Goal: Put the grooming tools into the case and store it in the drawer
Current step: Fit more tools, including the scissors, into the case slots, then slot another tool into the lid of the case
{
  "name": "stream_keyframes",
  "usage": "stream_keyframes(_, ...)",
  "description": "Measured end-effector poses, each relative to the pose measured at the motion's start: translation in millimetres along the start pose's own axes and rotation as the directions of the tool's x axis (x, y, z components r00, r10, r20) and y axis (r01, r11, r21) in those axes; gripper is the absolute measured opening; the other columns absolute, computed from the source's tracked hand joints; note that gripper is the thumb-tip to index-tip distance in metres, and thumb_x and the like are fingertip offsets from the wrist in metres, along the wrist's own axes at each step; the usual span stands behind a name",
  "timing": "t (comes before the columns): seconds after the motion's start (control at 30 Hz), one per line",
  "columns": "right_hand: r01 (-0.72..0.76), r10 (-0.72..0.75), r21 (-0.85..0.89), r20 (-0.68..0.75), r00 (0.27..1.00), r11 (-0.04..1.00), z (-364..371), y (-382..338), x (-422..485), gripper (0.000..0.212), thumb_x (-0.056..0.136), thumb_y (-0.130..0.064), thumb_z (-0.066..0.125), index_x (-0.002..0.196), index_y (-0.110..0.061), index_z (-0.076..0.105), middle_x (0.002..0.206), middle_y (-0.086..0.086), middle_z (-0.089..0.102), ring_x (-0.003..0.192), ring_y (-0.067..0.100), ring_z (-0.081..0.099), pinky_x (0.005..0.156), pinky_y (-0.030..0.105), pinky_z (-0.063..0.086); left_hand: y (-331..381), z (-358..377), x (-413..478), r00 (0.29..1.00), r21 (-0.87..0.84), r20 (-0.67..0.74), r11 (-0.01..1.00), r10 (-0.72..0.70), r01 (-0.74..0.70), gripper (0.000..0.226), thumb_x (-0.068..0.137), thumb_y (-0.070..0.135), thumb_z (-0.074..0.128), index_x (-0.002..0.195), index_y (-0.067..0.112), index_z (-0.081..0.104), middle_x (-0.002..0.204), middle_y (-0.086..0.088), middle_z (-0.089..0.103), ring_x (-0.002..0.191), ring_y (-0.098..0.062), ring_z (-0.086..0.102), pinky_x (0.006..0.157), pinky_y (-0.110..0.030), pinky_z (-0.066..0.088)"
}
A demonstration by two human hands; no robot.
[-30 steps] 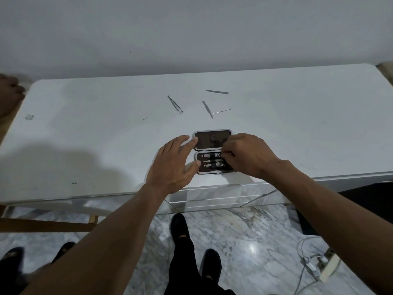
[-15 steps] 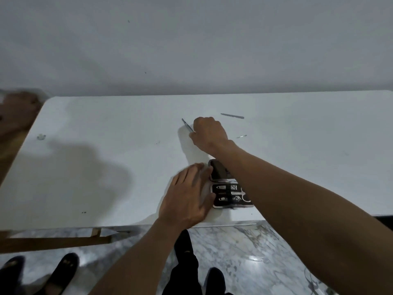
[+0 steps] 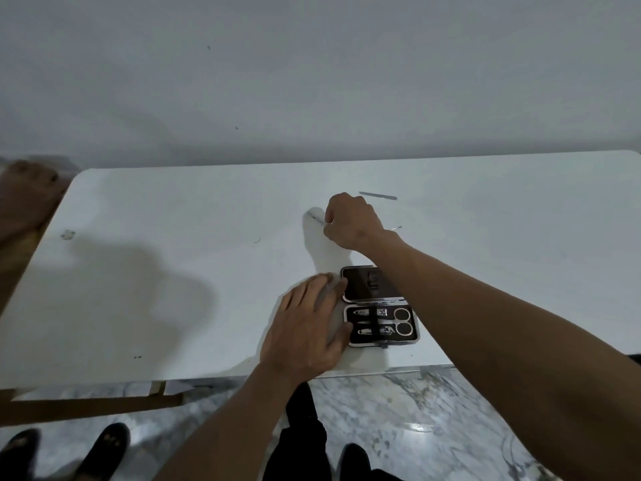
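Case [image 3: 381, 308] open at worktop [image 3: 173, 272] front edge, left hand [image 3: 307, 328] flat, steadying it. Right hand [image 3: 352, 219] mid-worktop, fingers curled over thin tool [image 3: 316, 219]; grip unconfirmed. File [image 3: 378, 195] beyond. Tools light, stiff, slippery: pinch at mid-shaft.

Open grooming case [image 3: 381, 306] near the desk's front edge.
Its dark lower tray holds scissors [image 3: 395, 321] and clippers [image 3: 376, 330] (strapped flat); a slim file [image 3: 378, 195] lies loose farther back.
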State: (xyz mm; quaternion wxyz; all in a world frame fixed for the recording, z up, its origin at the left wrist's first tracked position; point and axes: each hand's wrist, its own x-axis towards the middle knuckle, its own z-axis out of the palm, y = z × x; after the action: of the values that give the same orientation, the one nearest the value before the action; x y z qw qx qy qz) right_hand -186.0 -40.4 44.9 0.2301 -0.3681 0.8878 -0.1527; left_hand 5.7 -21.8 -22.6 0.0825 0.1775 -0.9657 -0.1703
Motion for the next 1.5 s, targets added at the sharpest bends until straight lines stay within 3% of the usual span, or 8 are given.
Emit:
stream_keyframes(0.1, 0.041, -0.039, 0.043, -0.044, 0.998, 0.998, -7.4, 18.7, -14.2, 0.026, 0.086, -0.010, 0.060, 0.111, -0.008, 0.065, 0.111, 0.010, 0.069, 0.103, 0.030, 0.063, 0.087, 0.034, 0.052, -0.3, 1.5, -1.0, 1.000, 0.001, -0.013, 1.000, 0.002, -0.002, 0.061, 0.089, 0.046, 0.046, 0.144, 0.019, 0.042, 0.145, -0.002, 0.045, 0.135, -0.020, 0.040, 0.109, -0.033, 0.031)
stream_keyframes(0.23, 0.114, -0.113, 0.006, -0.096, 0.989, 0.993, -21.5, 48.4, -44.9, 0.028, 0.086, -0.008, 0.054, 0.101, -0.017, 0.075, 0.110, 0.003, 0.073, 0.102, 0.027, 0.066, 0.088, 0.034, 0.053, -1.4, 5.2, -3.1, 1.000, 0.024, -0.024, 1.000, -0.012, 0.013, 0.061, 0.090, 0.048, 0.045, 0.145, 0.022, 0.041, 0.146, -0.001, 0.044, 0.136, -0.019, 0.038, 0.109, -0.033, 0.030)
stream_keyframes(0.7, 0.112, -0.187, -0.418, -0.143, 0.972, 0.901, -24.6, 120.8, -113.3, 0.029, 0.082, 0.000, 0.053, 0.096, -0.017, 0.071, 0.097, 0.007, 0.068, 0.092, 0.031, 0.059, 0.062, 0.030, 0.041, -2.7, 8.4, -1.6, 0.999, 0.014, -0.001, 0.999, -0.039, 0.039, 0.066, 0.089, 0.054, 0.037, 0.147, 0.024, 0.037, 0.150, -0.002, 0.040, 0.138, -0.021, 0.036, 0.111, -0.043, 0.035)
stream_keyframes(0.83, 0.129, -0.201, -0.385, -0.152, 0.968, 0.914, -16.4, 117.8, -110.4, 0.028, 0.081, 0.001, 0.053, 0.096, -0.013, 0.072, 0.094, 0.010, 0.069, 0.090, 0.033, 0.060, 0.070, 0.037, 0.054, -2.9, 7.8, -1.9, 0.999, 0.005, -0.003, 0.999, -0.044, 0.044, 0.066, 0.089, 0.054, 0.036, 0.148, 0.025, 0.037, 0.151, -0.002, 0.040, 0.139, -0.021, 0.035, 0.112, -0.043, 0.034)
stream_keyframes(1.03, 0.171, -0.218, -0.333, -0.109, 0.970, 0.927, -13.3, 111.7, -106.6, 0.027, 0.085, -0.002, 0.054, 0.101, -0.013, 0.073, 0.096, 0.013, 0.068, 0.091, 0.034, 0.061, 0.075, 0.037, 0.053, -4.3, 8.0, -1.3, 0.999, 0.005, -0.005, 0.999, -0.039, 0.039, 0.065, 0.089, 0.053, 0.038, 0.147, 0.025, 0.037, 0.150, -0.001, 0.040, 0.138, -0.020, 0.035, 0.111, -0.042, 0.034)
stream_keyframes(1.33, 0.132, -0.178, -0.340, -0.106, 0.978, 0.931, -23.2, 117.9, -107.3, 0.028, 0.088, -0.009, 0.056, 0.103, -0.025, 0.073, 0.103, 0.005, 0.067, 0.099, 0.030, 0.060, 0.069, 0.032, 0.044, -5.2, 8.6, -1.1, 0.999, 0.005, -0.004, 0.999, -0.035, 0.035, 0.064, 0.089, 0.053, 0.038, 0.147, 0.025, 0.037, 0.150, 0.000, 0.040, 0.138, -0.019, 0.036, 0.110, -0.042, 0.035)
stream_keyframes(1.5, 0.127, -0.173, -0.312, -0.124, 0.977, 0.941, -18.1, 111.5, -110.0, 0.028, 0.087, -0.008, 0.055, 0.101, -0.020, 0.074, 0.099, 0.008, 0.068, 0.094, 0.032, 0.061, 0.072, 0.034, 0.050, -3.7, 7.4, -1.6, 0.999, 0.010, -0.009, 0.999, -0.031, 0.032, 0.065, 0.089, 0.053, 0.037, 0.147, 0.024, 0.038, 0.149, -0.001, 0.041, 0.137, -0.020, 0.036, 0.110, -0.041, 0.035)
